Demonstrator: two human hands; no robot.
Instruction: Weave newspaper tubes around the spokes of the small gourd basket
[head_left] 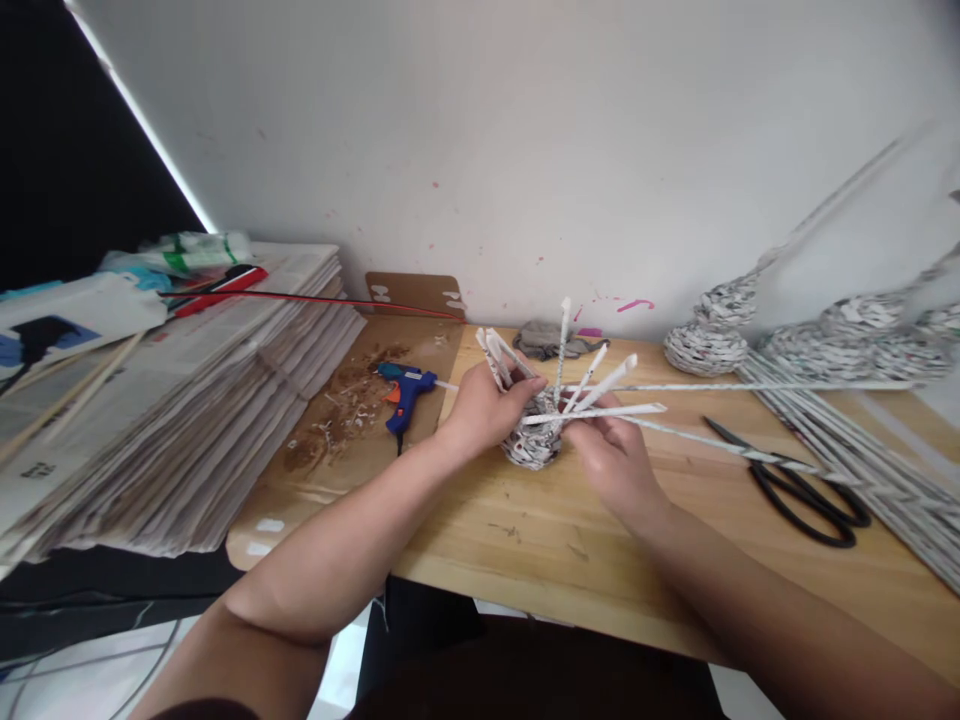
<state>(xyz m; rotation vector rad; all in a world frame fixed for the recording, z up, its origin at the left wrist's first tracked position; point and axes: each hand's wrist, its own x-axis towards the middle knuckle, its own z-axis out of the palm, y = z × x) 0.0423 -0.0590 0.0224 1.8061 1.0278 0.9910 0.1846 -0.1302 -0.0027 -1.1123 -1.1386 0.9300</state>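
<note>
A small round basket woven from rolled newspaper (534, 450) sits on the wooden table, several paper tubes (616, 372) sticking up and outward from its top. My left hand (491, 402) is closed on the basket's left side, thumb across the upper rim and fingers partly hidden behind it. On the right side, my right hand (611, 450) has its fingers bent around a long paper strand (697, 436) close to the weave. That strand runs off to the right above the scissors. A second long tube (750, 387) stretches rightward from behind the basket.
Left of the basket lies a blue glue gun (409, 392) on stained cardboard (330, 480), beside a tall newspaper stack (195, 430). Black scissors (810, 495) and a bundle of paper tubes (847, 440) lie right. Woven paper pieces (705, 345) and a grey cloth (551, 342) rest by the wall.
</note>
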